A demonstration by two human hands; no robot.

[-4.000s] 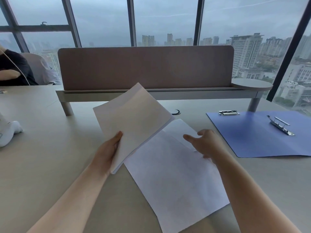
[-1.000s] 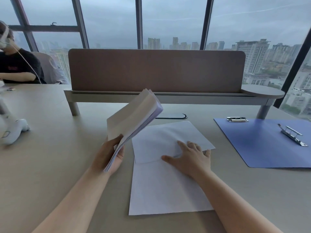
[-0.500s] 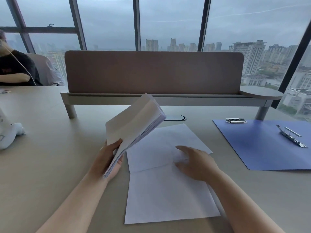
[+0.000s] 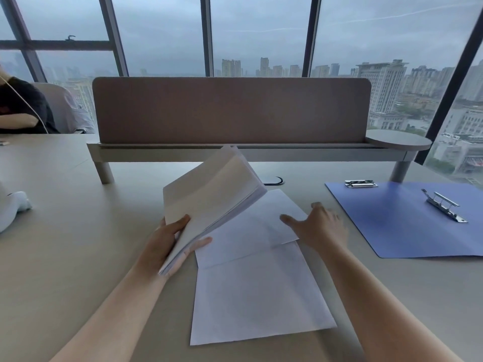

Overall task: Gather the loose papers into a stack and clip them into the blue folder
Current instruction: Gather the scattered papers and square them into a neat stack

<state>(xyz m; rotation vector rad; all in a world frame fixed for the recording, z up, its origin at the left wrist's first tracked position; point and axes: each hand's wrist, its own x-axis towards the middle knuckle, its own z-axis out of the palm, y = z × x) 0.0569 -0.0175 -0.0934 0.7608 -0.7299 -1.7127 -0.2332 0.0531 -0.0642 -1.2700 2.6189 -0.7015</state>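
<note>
- Tabletop (image 4: 65,231), pale beige and matte, fills the lower part of the view; a brown divider panel (image 4: 230,111) stands on a raised shelf along its far side.
- Tall windows (image 4: 256,32) behind the panel show a grey sky and city towers.
- Another person's dark sleeve (image 4: 21,108) shows at the far left edge, beside a chair.
- Left hand (image 4: 167,241) grips a thick stack of papers (image 4: 211,199), thumb on top and fingers curled under its near corner; the stack is tilted up off the tabletop, its far edge fanned.
- Right hand (image 4: 320,226) is spread flat with straight fingers, blurred, its thumb over the right corner of the upper loose sheet (image 4: 251,231); contact is hard to judge.
- Lower loose sheet (image 4: 258,293) lies flat nearer the person, partly under the upper one.
- Blue folder (image 4: 407,223) lies open and flat to the right, well apart from the sheets, with a metal clip (image 4: 444,207) on its inside and a second metal clip (image 4: 360,183) at its far left corner.
</note>
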